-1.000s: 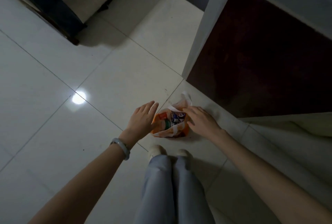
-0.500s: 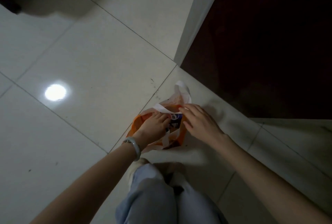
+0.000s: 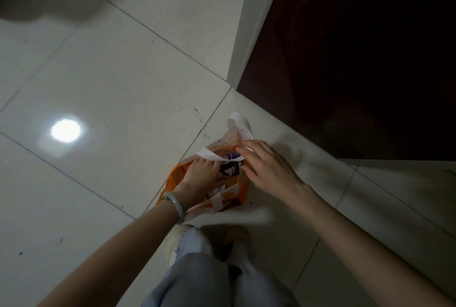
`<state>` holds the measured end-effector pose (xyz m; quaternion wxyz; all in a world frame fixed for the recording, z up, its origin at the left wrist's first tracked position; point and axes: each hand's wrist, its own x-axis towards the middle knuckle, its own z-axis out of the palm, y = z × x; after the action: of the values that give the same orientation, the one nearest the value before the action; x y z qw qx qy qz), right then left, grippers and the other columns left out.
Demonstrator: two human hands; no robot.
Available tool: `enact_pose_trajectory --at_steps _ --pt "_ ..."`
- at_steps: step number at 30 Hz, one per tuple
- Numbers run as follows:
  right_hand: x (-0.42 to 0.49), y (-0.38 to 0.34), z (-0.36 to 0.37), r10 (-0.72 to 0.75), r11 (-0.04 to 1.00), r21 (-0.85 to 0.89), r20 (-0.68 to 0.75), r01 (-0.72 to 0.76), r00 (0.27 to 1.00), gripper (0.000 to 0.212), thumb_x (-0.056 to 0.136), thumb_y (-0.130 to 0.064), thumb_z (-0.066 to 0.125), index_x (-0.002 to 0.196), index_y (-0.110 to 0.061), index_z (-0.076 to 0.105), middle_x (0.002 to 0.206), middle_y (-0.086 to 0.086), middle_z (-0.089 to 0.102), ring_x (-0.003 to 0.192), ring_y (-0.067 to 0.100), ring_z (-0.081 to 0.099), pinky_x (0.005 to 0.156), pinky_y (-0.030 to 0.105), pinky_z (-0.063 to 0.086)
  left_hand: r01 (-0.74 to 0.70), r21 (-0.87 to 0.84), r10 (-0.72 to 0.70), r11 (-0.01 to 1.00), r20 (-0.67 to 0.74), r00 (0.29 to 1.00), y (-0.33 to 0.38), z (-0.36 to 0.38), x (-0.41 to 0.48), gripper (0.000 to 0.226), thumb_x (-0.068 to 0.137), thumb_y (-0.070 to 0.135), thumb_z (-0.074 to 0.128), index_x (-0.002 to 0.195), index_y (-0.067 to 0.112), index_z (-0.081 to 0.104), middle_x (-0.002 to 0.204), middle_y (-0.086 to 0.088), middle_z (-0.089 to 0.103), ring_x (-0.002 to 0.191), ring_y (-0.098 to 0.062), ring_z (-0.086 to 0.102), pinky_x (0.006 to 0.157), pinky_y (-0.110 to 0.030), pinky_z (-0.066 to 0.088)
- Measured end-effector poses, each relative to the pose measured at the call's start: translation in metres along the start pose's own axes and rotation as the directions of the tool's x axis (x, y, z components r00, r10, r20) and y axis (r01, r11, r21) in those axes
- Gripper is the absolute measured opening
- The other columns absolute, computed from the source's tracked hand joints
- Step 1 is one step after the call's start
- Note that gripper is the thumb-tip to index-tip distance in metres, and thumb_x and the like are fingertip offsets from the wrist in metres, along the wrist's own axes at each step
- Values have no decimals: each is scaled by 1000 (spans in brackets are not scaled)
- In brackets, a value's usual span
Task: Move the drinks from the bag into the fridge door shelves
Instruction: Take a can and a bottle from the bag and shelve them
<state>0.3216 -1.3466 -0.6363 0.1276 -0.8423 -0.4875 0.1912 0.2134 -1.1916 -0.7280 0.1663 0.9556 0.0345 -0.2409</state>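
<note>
One thin, crinkled orange-and-white plastic bag (image 3: 228, 199) sits on the glossy pale tiled floor (image 3: 118, 80), just in front of the person's two feet and close to the lower corner of a tall dark reddish-brown panel with a pale edge (image 3: 345, 47). Two bare hands work at its mouth. The left hand (image 3: 198, 178) is plunged into the opening, its fingers curled downward among the contents; what they close on is hidden by the plastic, so I cannot tell whether they hold anything. A single smooth, rounded, pale green bangle (image 3: 175, 204) circles the left wrist. The right hand (image 3: 267, 168) lies at the bag's right rim with fingers extended and slightly spread, fingertips touching the white handle loop and pressing the film aside, not pinching anything. Inside the opening only one drink package with a dark blue and white printed label (image 3: 230, 167) shows between the two hands; how many drinks there are cannot be counted. The floor tiles are large, square-cut and smooth, split by thin dark grout lines, with one bright round reflected light spot (image 3: 65, 131) to the left. Two light blue trouser legs (image 3: 197, 277) of soft fabric fill the bottom centre.
</note>
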Motion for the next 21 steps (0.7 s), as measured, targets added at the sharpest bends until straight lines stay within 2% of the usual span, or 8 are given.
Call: enact_pose_trajectory --at_steps 3,6,8,10,12,17,21 --pt "-1 -9 -15 26 1000 12 -9 -26 1000 43 84 -12 64 125 -5 54 127 14 56 120 25 51 100 32 41 3 -70 -8 998 -67 998 -12 -25 -33 72 86 47 55 142 11 28 145 -12 37 131 -28 37 108 -37 30" --pt "-2 -27 -34 37 999 16 24 -37 999 44 83 -12 64 125 -5 54 126 14 56 119 27 51 98 37 46 -11 -102 1 995 -96 995 -25 -51 -75 78 81 51 59 139 5 34 137 -16 45 117 -32 49 94 -39 44" --pt "0 -40 -45 20 999 29 42 -22 999 42 83 -12 65 123 -6 55 124 12 57 117 26 53 96 37 48 -2 -103 -7 995 -90 996 -33 -64 -103 79 81 56 53 138 4 35 129 -16 51 107 -32 54 84 -40 50" --pt "4 -54 -51 0 999 41 51 -3 999 42 81 -11 67 121 -6 56 122 12 59 114 26 55 95 37 48 38 -125 -52 991 -117 992 -42 -76 -130 80 81 57 48 139 4 34 122 -15 54 101 -30 55 80 -39 51" --pt "10 -67 -50 -16 999 44 77 12 997 40 82 -10 65 120 -5 57 121 11 60 114 25 55 95 35 47 100 -156 -128 983 -174 976 -52 -85 -152 80 80 52 55 140 4 31 120 -16 56 101 -31 55 82 -40 52" --pt "33 -87 -12 -31 993 117 235 4 971 26 91 -11 55 115 -4 59 120 10 60 113 23 53 96 35 46 261 -211 -311 942 -259 914 -87 -87 -185 91 72 35 76 141 -1 28 121 -22 54 104 -35 54 86 -43 50" --pt "58 -81 49 -17 997 73 364 -10 931 26 89 -15 55 115 -9 57 121 7 58 109 20 56 89 32 49 283 -267 -352 921 -263 898 -113 -65 -184 90 61 25 83 133 -5 38 117 -25 53 102 -39 54 81 -45 53"
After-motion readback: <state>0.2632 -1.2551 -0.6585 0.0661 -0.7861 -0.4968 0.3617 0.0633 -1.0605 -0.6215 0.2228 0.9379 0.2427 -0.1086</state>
